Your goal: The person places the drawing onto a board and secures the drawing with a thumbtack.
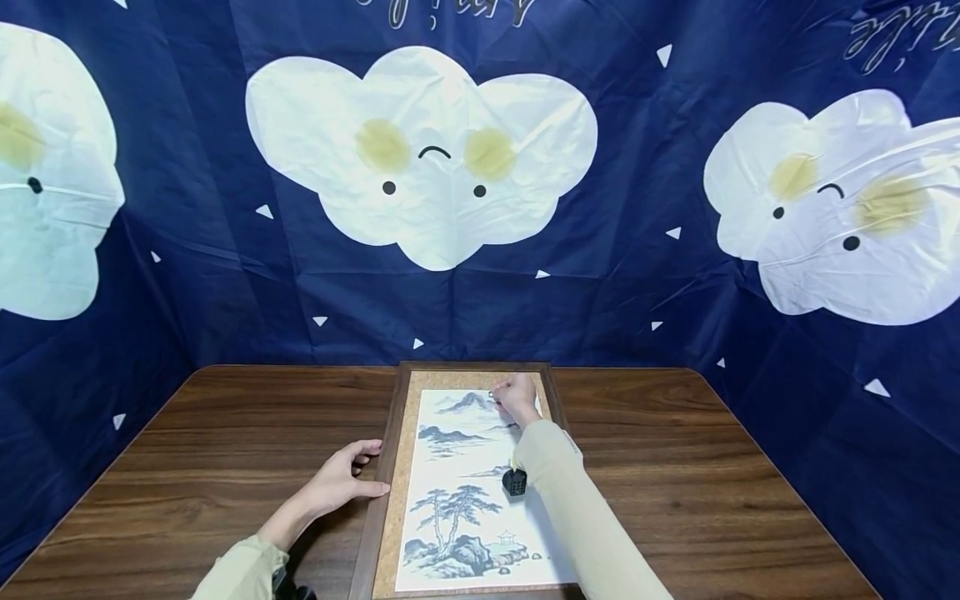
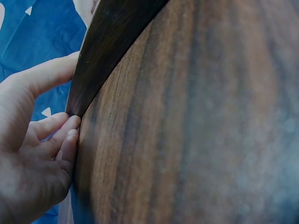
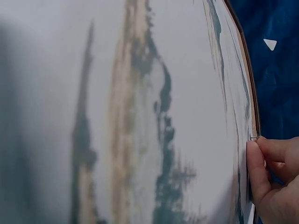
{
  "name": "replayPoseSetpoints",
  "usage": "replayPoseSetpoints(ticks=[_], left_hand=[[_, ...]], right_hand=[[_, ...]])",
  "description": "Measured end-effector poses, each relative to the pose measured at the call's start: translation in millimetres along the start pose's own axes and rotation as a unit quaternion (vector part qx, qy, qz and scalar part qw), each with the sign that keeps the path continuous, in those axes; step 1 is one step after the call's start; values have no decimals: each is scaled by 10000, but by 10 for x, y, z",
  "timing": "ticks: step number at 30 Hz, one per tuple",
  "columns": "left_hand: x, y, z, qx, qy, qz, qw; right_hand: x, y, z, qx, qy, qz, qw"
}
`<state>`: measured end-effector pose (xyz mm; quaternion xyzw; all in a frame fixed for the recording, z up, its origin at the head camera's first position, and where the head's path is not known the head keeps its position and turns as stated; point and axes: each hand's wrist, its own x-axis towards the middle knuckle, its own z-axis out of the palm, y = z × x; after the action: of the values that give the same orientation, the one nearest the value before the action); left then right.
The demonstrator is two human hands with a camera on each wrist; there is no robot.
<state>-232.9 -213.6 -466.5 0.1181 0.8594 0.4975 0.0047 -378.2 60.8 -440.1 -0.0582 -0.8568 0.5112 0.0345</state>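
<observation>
A landscape painting (image 1: 450, 467) printed on white paper lies over a cork board (image 1: 405, 492) with a dark wooden frame (image 1: 388, 450). My right hand (image 1: 517, 398) is at the paper's upper right part, fingers curled. Thumb and forefinger pinch a small thin metallic pin (image 3: 253, 138) close to the paper's top edge, as the right wrist view shows; most of it is hidden by the fingertips. My left hand (image 1: 337, 479) touches the frame's left side with thumb and fingers spread apart. In the left wrist view, the left fingertips (image 2: 72, 122) rest right at the frame's outer edge.
The board lies on a brown wood-grain table (image 1: 247, 467) with rounded far corners. Behind and on both sides hangs a dark blue cloth (image 1: 637, 275) with white clouds and small triangles. A black device (image 1: 514, 482) hangs at the right wrist, above the painting.
</observation>
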Motion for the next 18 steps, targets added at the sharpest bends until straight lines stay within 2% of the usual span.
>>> replayPoseSetpoints(ticks=[11,18], left_hand=[[5,-6,-4,45,59,4,10000],[0,-6,8,15,62,-49,10000]], right_hand=[[-16,-5,29,-550,229,-342,9976],[-8,15,33,-603,314,-463,9966]])
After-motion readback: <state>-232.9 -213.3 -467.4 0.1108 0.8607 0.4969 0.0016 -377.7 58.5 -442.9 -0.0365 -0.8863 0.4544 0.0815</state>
